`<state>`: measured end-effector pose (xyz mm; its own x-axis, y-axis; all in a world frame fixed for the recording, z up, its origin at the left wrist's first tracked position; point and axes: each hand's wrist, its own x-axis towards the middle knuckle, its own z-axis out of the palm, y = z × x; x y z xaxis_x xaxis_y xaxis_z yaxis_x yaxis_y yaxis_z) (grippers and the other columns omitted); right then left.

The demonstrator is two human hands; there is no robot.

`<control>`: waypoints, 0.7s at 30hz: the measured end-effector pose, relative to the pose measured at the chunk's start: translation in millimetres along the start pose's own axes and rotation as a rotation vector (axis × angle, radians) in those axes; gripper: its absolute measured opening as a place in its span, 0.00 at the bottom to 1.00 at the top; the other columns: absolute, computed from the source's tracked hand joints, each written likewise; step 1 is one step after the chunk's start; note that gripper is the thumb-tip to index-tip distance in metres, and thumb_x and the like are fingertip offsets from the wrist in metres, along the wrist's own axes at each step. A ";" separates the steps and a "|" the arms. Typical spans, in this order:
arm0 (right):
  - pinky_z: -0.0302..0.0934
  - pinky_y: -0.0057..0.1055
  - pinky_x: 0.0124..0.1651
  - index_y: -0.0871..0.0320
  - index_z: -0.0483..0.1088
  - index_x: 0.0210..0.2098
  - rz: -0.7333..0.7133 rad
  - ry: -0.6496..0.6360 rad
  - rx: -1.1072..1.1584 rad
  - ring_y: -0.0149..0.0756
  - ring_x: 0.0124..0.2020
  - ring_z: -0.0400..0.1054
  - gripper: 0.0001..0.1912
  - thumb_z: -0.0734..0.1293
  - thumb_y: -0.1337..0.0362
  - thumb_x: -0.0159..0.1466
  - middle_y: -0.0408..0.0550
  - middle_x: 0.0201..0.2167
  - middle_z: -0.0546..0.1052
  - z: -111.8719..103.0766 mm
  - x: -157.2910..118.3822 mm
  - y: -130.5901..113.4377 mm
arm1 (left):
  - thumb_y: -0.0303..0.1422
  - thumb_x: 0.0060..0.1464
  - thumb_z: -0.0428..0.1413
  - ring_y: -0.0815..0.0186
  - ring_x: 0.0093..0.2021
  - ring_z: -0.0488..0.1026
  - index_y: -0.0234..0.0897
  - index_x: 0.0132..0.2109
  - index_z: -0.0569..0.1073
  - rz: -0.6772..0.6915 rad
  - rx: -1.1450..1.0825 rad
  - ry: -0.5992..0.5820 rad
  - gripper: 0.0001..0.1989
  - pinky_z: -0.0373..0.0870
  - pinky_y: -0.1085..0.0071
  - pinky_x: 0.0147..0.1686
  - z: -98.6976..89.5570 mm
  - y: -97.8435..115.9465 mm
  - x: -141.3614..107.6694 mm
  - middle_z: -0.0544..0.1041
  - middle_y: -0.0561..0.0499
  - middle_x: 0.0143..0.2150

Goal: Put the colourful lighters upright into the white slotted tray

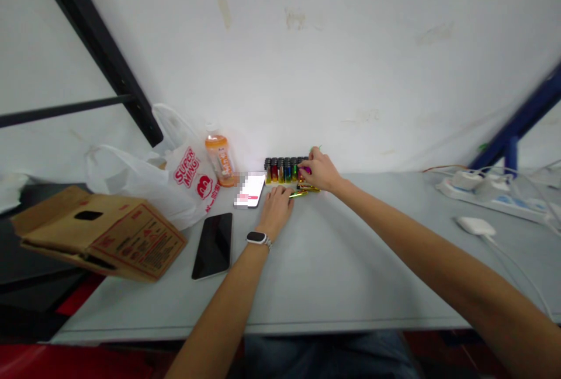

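Several small colourful cylinders with black tops stand in rows on the grey table, close to the wall. My right hand is at the right end of the rows, its fingers pinched round a magenta cylinder. A few gold-coloured cylinders lie on their sides just in front of the rows. My left hand, with a band on its wrist, rests on the table with its fingertips beside the left end of a lying gold cylinder; whether it grips that cylinder is too small to tell.
Left of the rows are a lit phone, an orange bottle, a dark phone, a white plastic bag and a cardboard box. On the right are a power strip and a white charger with its cable.
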<state>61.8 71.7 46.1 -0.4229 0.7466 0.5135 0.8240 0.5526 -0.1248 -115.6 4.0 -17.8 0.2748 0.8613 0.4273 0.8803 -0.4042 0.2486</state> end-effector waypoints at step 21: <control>0.60 0.33 0.41 0.57 0.71 0.27 0.292 0.213 0.557 0.37 0.33 0.65 0.11 0.64 0.61 0.64 0.46 0.30 0.70 17.3 -98.4 -27.2 | 0.42 0.58 0.57 0.67 0.33 0.70 0.36 0.36 0.75 -0.044 -0.672 0.156 0.13 0.67 0.72 0.32 -11.0 5.4 -9.0 0.73 0.50 0.34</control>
<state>74.5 -10.3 -15.7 -0.0809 0.8366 0.5418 0.5515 0.4904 -0.6748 -117.6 -9.3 -10.8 0.1414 0.8475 0.5117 0.4450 -0.5161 0.7319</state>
